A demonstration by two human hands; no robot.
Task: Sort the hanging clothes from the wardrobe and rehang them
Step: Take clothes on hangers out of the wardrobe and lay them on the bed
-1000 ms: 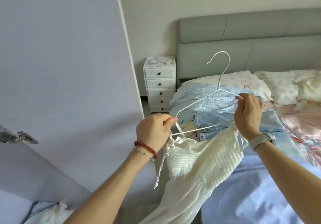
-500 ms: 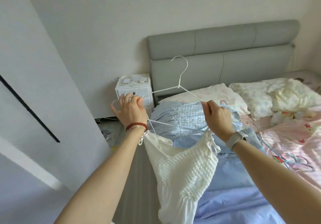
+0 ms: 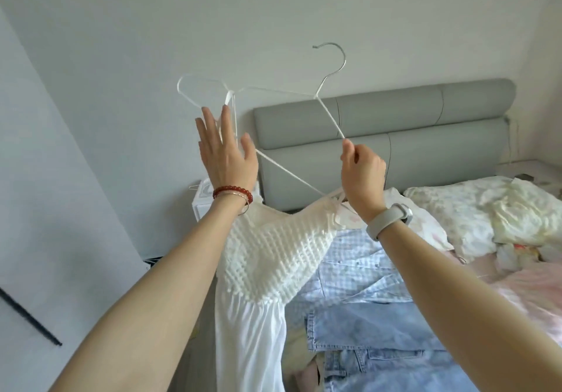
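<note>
At centre frame, right hand (image 3: 362, 175) curled, pinching the right arm of a white wire hanger (image 3: 275, 90), thumb and forefinger closed on the wire near its lower end. Pale band (image 3: 389, 219) on that wrist. Toward ten o'clock from it, left hand (image 3: 226, 154) raised with fingers straight and spread, palm facing away, fingertips by a thin white strap (image 3: 228, 99) looped over the hanger's left shoulder; grip on the strap not plain from this angle. Red bead bracelet (image 3: 232, 192) and a thin bangle at the left wrist. Hanger tilted, hook (image 3: 333, 57) up at one o'clock, left shoulder higher than the right end. Below both hands, at six o'clock, white dress (image 3: 273, 248) hanging by its straps, textured bodice on top, smooth skirt dropping out of frame. Behind and at four o'clock, blue checked shirt (image 3: 355, 267) and pale jeans (image 3: 374, 337) lying on the bed (image 3: 532, 297). Grey padded headboard (image 3: 425, 130) at two o'clock, pillows (image 3: 456, 206) at three. Small white bedside unit (image 3: 202, 203) behind the left wrist.
</note>
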